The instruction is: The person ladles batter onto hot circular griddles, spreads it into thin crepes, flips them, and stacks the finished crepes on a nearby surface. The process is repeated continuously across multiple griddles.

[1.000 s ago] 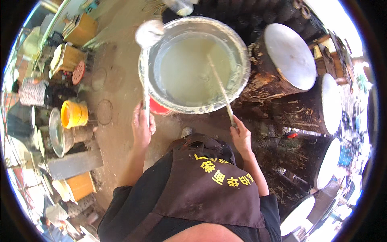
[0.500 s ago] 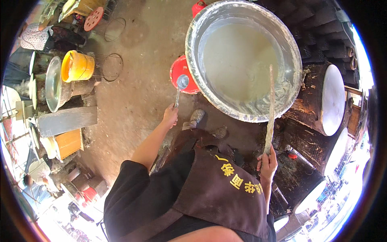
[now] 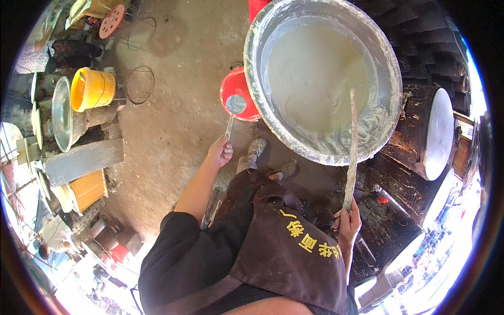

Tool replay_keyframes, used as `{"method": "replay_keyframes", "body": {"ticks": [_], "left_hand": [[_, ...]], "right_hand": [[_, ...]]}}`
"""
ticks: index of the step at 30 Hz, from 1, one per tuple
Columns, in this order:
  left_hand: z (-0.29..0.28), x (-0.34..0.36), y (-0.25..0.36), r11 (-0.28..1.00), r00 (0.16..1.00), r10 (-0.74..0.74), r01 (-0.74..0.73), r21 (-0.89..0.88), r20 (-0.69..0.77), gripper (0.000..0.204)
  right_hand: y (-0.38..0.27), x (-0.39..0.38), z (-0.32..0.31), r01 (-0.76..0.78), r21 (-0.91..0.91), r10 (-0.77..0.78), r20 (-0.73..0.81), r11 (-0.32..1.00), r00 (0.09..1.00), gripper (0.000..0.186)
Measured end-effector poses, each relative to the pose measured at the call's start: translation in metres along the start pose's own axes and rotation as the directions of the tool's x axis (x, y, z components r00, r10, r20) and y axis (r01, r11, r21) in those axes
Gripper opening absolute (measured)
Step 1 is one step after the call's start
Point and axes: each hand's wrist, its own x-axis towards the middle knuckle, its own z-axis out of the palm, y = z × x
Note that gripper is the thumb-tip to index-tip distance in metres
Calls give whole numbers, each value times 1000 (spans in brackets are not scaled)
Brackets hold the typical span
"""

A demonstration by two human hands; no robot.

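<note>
My left hand (image 3: pixel 220 151) is closed round the handle of a metal ladle (image 3: pixel 235 104). The ladle's round bowl sits over the mouth of a red bucket (image 3: pixel 231 82); I cannot tell how deep it reaches. Beside the bucket stands a large metal basin (image 3: pixel 253 86) of thick, pale grey-white batter (image 3: pixel 315 73). In my right hand (image 3: pixel 348 221) is a long, pale-crusted wooden stick (image 3: pixel 351 173), slanting up past the basin's near rim, its far tip above the batter. The basin's rim and inner wall are smeared with dried batter.
Dark wooden barrels with pale round ends (image 3: pixel 440 134) lie to the right. Along the left are a yellow bucket (image 3: pixel 100 89), a metal bowl (image 3: pixel 62 113), a grey board (image 3: pixel 84 160) and wire-framed stools. A red container (image 3: pixel 257 7) stands behind the basin.
The view has shifted slightly, so the basin sits a little lower and further right. The ladle's bowl shows a little higher over the red bucket. Both hands keep their hold.
</note>
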Motion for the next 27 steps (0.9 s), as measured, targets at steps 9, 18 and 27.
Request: {"method": "replay_keyframes", "body": {"ticks": [9,18,27], "left_hand": [[18,-184,17,999,975,47,-42,-29,216,16],[151,-317,31,911,947,133,-233,342,291,20],[397,-284,-127,837,770,-340,-15,547,540,34]], "right_hand": [[-16,-4,-1,70,67,-70,-9,995,998,47],[12,-12,-32,100,219,-96,-31,971,995,49],[94,-62,-153,111,300,-24,-278,948,960,48]]}}
